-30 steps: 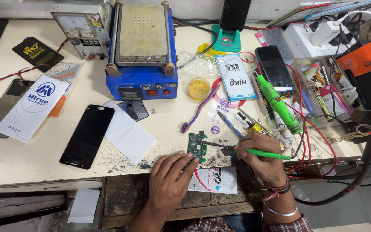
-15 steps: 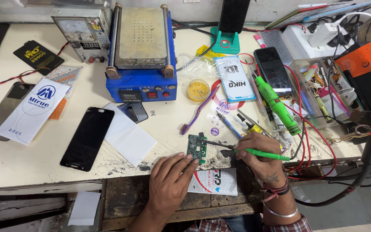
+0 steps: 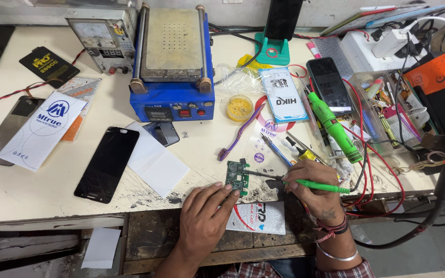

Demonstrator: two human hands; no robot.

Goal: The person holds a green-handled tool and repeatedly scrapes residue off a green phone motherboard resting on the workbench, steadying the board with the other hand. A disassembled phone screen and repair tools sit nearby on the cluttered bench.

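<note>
Head camera looks down at a messy white workbench point(image 3: 37, 190). Left hand point(image 3: 202, 219) lies flat near the bench's front edge, and its fingers point(image 3: 222, 191) are stretched out and close together. They press on the bottom edge of a small green circuit board point(image 3: 237, 176). So the board sits just past the left fingertips, flat on the bench.

Right hand point(image 3: 312, 188) is curled around a green soldering iron point(image 3: 297, 181), held like a pencil. The iron's thin metal tip sticks out past the right fingers and touches the right side of the board.

Under the left fingers and a bit toward the wrist lies a white packet point(image 3: 256, 219) with red and black print. Beyond the fingertips, farther up the bench, a purple toothbrush point(image 3: 238, 135) lies slanted, with a small round yellow tub point(image 3: 240, 107) by its top end. A black phone screen point(image 3: 107, 163) lies well off to the left of the left hand. A blue heating machine point(image 3: 172, 64) stands far beyond both hands.
</note>
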